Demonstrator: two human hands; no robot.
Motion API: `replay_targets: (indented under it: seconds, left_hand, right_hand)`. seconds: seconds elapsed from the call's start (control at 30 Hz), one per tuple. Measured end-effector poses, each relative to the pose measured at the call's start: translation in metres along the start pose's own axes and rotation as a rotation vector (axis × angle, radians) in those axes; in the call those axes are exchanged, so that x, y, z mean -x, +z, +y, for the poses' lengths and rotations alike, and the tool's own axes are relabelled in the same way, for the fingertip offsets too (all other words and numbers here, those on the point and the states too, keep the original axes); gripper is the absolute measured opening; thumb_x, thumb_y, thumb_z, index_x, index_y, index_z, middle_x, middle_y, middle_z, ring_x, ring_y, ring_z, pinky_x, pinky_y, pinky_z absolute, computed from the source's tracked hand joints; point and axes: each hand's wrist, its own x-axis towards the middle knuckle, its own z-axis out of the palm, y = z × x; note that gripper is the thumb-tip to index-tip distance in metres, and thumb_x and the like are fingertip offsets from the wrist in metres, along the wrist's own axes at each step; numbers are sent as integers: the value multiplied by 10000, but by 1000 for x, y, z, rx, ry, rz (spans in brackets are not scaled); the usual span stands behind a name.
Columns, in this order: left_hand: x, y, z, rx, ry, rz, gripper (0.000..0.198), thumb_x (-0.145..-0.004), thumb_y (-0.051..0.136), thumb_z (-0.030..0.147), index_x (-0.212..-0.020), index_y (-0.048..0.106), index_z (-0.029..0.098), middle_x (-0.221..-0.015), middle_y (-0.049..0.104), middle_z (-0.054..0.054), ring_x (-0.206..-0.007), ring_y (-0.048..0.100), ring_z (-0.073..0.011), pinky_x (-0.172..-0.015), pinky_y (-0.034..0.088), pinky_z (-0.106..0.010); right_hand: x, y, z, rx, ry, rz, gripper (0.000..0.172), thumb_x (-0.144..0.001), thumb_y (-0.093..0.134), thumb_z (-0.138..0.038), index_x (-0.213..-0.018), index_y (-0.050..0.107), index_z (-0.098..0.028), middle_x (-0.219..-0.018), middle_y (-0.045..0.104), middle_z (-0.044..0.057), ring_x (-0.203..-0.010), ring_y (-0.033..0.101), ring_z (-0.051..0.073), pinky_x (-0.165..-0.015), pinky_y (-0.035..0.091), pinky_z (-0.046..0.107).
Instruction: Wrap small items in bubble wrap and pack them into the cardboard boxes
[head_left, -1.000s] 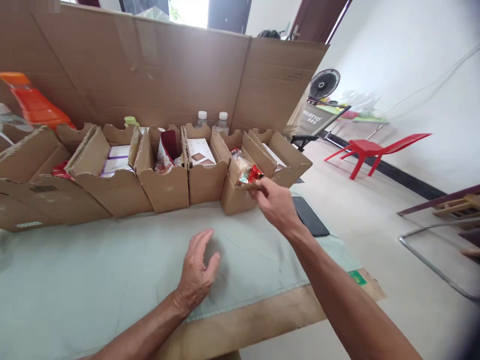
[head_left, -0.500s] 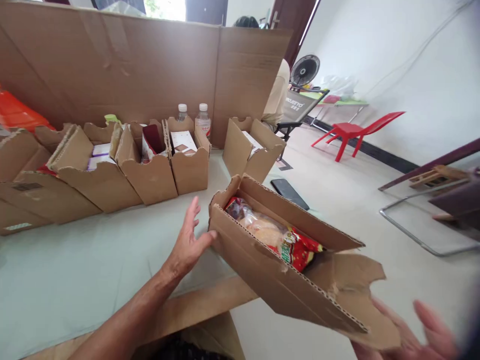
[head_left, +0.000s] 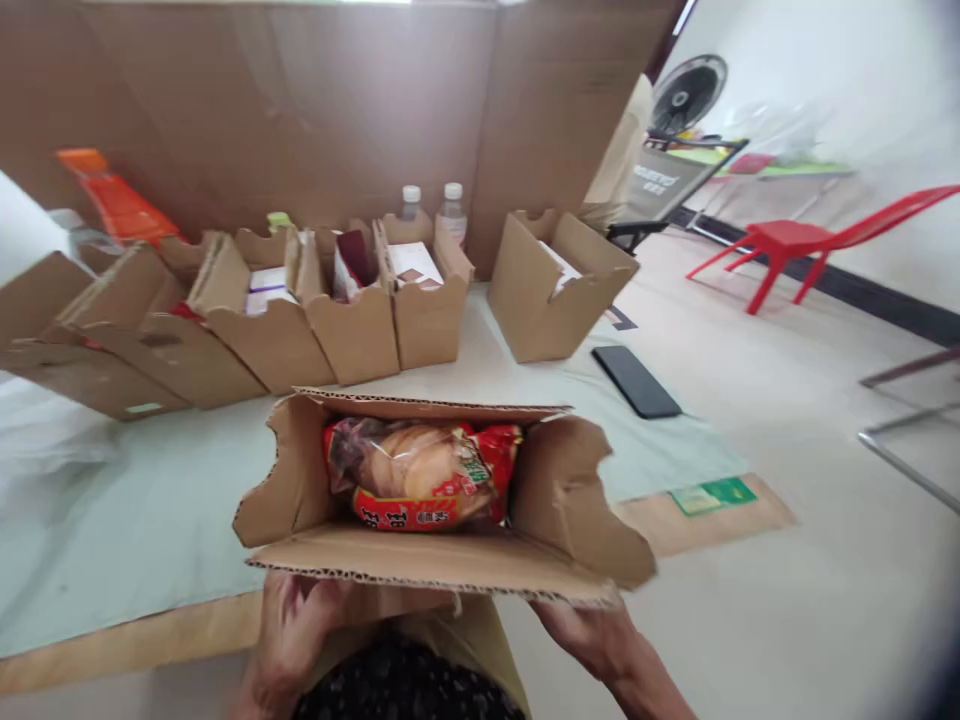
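Observation:
Between my two hands is an open-topped cardboard box [head_left: 420, 560], turned lengthwise across my view at the table's front edge. Inside it lies a red and clear bag of round biscuits [head_left: 420, 465]. My left hand [head_left: 300, 620] grips the near side of the box from below at its left part. Under the right end is my right hand [head_left: 581, 635], also holding it. The box hides most of the fingers of both hands.
Several cardboard boxes [head_left: 352, 335] with packets stand in a row at the back left; another box [head_left: 551, 300] stands apart to their right. A black phone [head_left: 636, 381] lies at the table's right. Two bottles [head_left: 452, 215] stand before a cardboard screen [head_left: 360, 110]. A red chair [head_left: 795, 240] is beyond.
The box has swung from a slant to straight across and moved left, in front of me. My left hand has gone from its far end to under its near side.

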Motion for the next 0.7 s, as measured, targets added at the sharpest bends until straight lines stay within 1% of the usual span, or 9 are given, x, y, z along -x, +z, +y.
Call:
replay_targets:
  seconds: [0.13,0.2,0.27,0.33,0.4,0.5,0.57,0.63,0.7]
  left_hand:
    - [-45,-20,16,80,135,184,707,-864,752,431,-1517,517,298,-1354,701,-78,-1368,603,-314,-1177,492,-449]
    - [-77,-29,24,107,166,197,734,-828,769,419,-1501,512,282,-1396,672,-85,-1383,584,-312,-1201,452,-459]
    - [-103,-38,23,57,97,127,740,-805,767,427,-1478,515,251,-1426,648,-109,-1363,588,-328,-1183,455,-493]
    - [-118,-44,14,-30,-23,15,724,-797,761,434,-1447,528,215,-1443,632,-138,-1357,584,-344,-1178,442,-529]
    - [-120,-45,0,-86,-87,-22,694,-788,757,437,-1401,553,182,-1429,633,-159,-1363,574,-352,-1191,416,-546]
    - [-111,-39,-15,-100,-65,160,611,-781,750,404,-1320,599,160,-1291,667,-144,-1259,618,-316,-1144,455,-506]
    - [-108,-34,-18,-99,-63,280,527,-801,736,354,-1280,625,163,-1140,673,-97,-1079,658,-251,-1036,523,-438]
    - [-111,-31,-18,-85,-80,324,468,-837,698,322,-1275,639,167,-1001,657,-50,-892,655,-187,-893,566,-364]
    - [-117,-31,-20,-76,-96,343,522,-866,653,304,-1366,600,165,-962,660,-37,-812,662,-159,-801,580,-319]
  right_hand:
    - [-109,33,-52,-161,-130,-85,402,-875,681,-530,-1161,761,-258,-1039,779,106,-1105,707,354,-912,615,488]
    - [-154,47,-68,-221,-142,-128,464,-846,700,-565,-1177,729,-241,-1122,771,105,-1133,692,347,-924,601,476]
    - [-183,59,-71,-244,-110,-156,496,-821,685,-570,-1170,703,-219,-1161,763,109,-1080,703,321,-904,597,451]
    - [-196,70,-65,-238,-67,-169,488,-813,659,-532,-1166,683,-196,-1125,770,109,-946,721,277,-829,601,414]
    - [-194,80,-54,-222,-33,-181,436,-815,637,-480,-1133,678,-185,-1025,784,93,-822,716,241,-752,594,381]
    - [-183,91,-42,-208,6,-186,348,-832,606,-465,-1037,678,-194,-906,778,72,-774,707,233,-733,578,371]
    - [-179,95,-39,-212,25,-182,335,-849,592,-494,-995,665,-202,-873,765,75,-769,697,241,-741,569,385]
    - [-179,98,-40,-184,40,-160,340,-836,601,-543,-930,649,-220,-820,742,69,-723,675,247,-712,554,393]
    - [-182,100,-41,-109,56,-129,362,-794,614,-604,-850,628,-247,-774,720,65,-685,659,262,-673,534,404]
